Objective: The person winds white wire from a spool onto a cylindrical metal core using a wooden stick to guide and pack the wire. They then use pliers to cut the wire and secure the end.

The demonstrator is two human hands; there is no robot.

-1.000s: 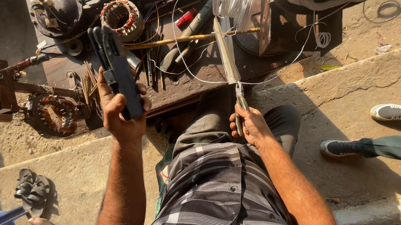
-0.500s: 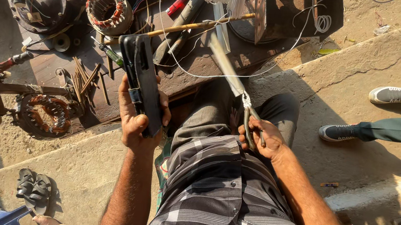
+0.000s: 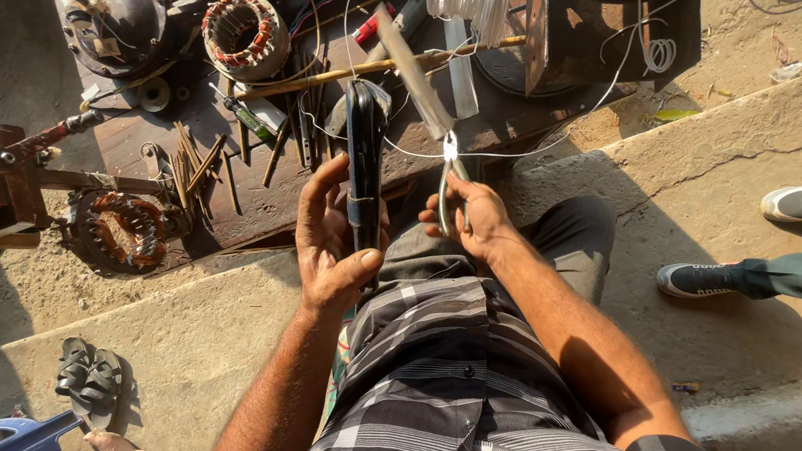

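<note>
Left to right: stator sat on the board, well left of the hands. Left hand was wrapped round a black coil, held upright over the lap. Right hand, just beside it, was clamped on scissors.

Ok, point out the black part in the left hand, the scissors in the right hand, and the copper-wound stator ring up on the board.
Black part [image 3: 365, 156], head view, upper body.
Scissors [image 3: 449, 176], head view, handle.
Stator ring [image 3: 245, 34], head view, copper-wound rim.
</note>
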